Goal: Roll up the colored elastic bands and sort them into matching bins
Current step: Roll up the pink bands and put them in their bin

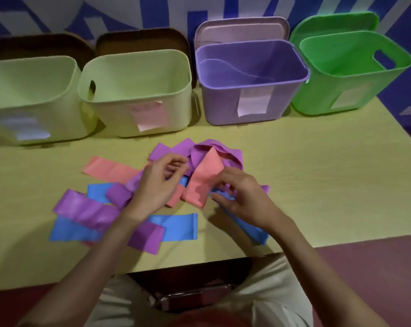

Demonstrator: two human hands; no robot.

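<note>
Bins line the back of my table: two cream bins, a purple bin, a green bin. Elastic bands in purple, blue and pink lie heaped before me. My right hand pinches a blue band; whether my curled left hand holds anything, I cannot tell.
</note>
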